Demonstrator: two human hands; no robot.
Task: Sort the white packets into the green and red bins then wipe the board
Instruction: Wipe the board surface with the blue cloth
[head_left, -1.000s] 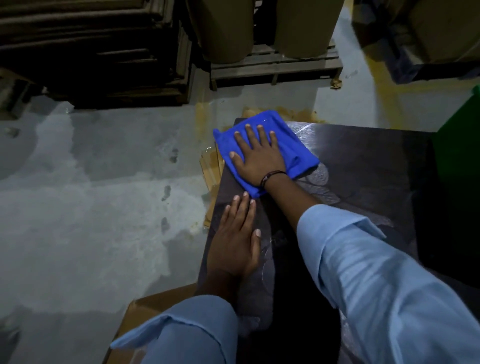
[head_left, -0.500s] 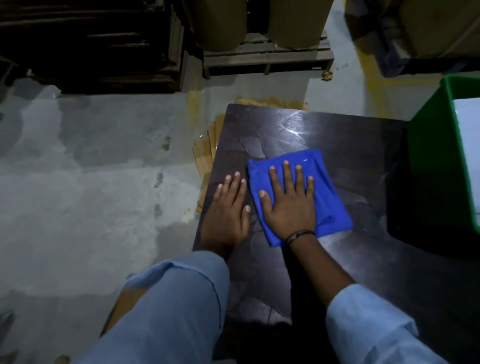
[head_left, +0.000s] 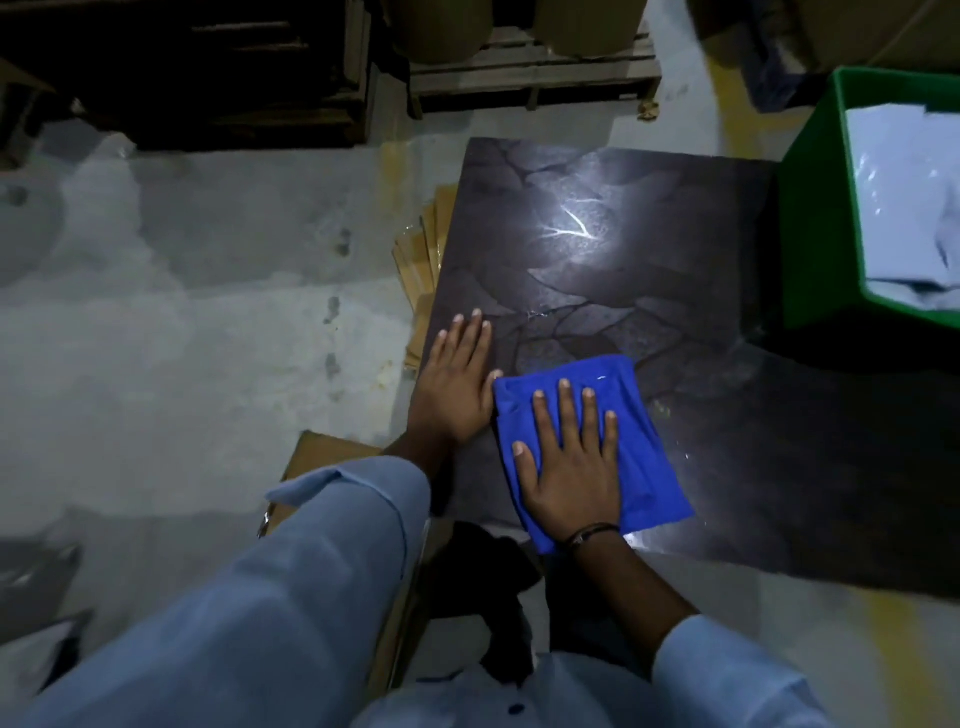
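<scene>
Concrete floor (head_left: 208, 338) surrounds the dark board (head_left: 597, 249), which we judge to be mid-wipe. The green bin (head_left: 815, 218) stands at the board's far right corner with white packets (head_left: 904, 208) lying inside. The red bin is out of view and no packets show on the board, so the sorting looks done. The blue cloth (head_left: 644, 457) lies flat near the near left corner. Our right hand (head_left: 571, 467) presses it down, fingers straight and spread, gripping nothing. Our left hand (head_left: 457, 389) rests flat at the left edge, just beside the cloth, fingers straight. To wipe well, we should press evenly through the palm, overlap our strokes out to the right edge, and brace the board so it cannot slide.
</scene>
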